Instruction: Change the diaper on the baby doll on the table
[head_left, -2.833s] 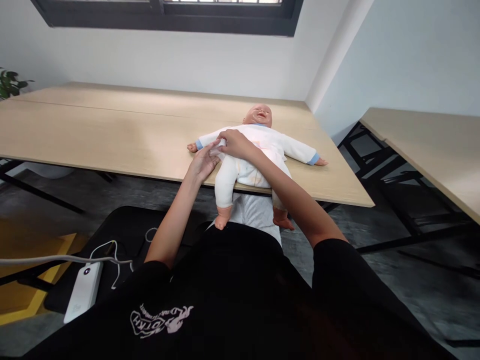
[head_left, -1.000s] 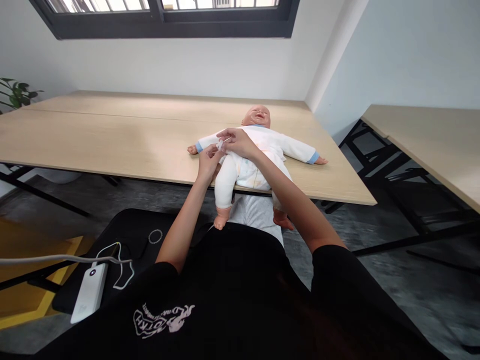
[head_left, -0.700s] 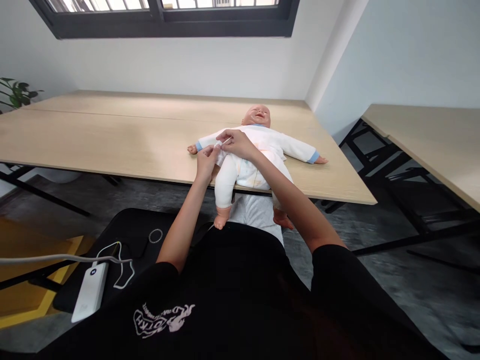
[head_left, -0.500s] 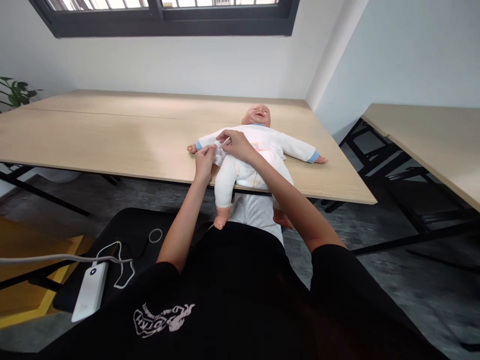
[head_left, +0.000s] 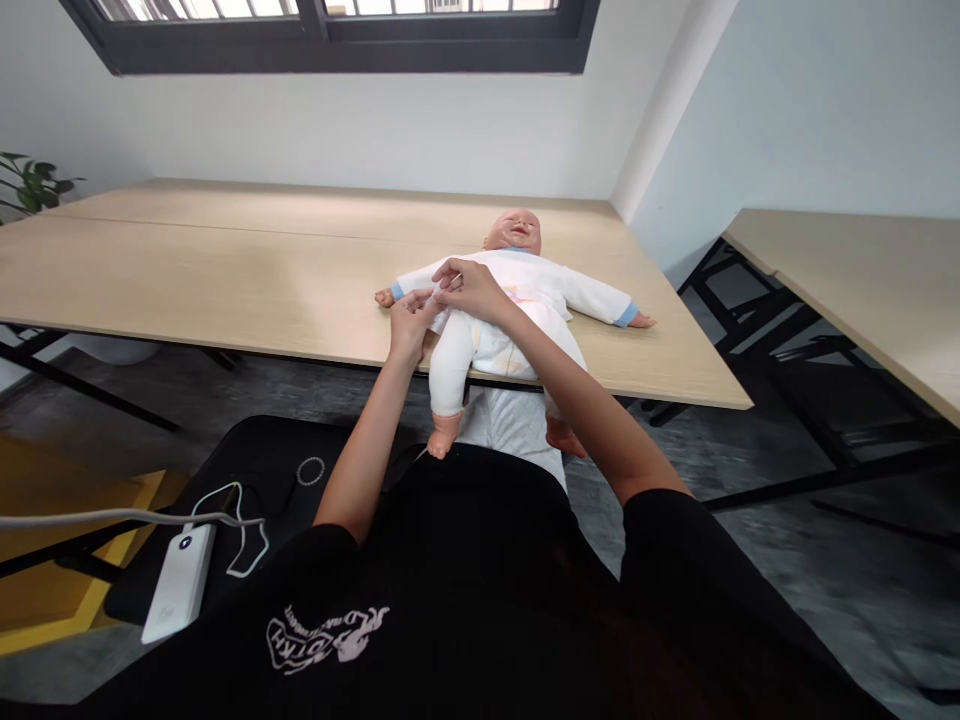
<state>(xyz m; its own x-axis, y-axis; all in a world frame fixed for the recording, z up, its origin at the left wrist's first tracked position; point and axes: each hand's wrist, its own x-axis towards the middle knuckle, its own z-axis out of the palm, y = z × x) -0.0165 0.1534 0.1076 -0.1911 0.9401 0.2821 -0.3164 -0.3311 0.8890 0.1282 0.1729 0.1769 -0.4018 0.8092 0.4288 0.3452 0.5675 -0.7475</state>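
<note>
A baby doll (head_left: 517,232) in a white romper (head_left: 544,290) with blue cuffs lies on its back on the light wooden table (head_left: 225,275), legs hanging over the near edge. My left hand (head_left: 409,318) and my right hand (head_left: 465,287) meet at the doll's side by the hip, both pinching the white fabric there. Fingertips of the two hands touch. What exactly they pinch, a tie or a snap, is too small to make out.
A black seat (head_left: 255,470) lower left carries a white power bank (head_left: 171,595) with a cable and a small ring. A second wooden table (head_left: 862,290) stands right, with black frames beneath. A plant (head_left: 30,185) shows at far left.
The camera tilted up slightly since the earliest frame. Both hands stayed at the doll's side, fingers shifting slightly on the fabric and drawing close together.
</note>
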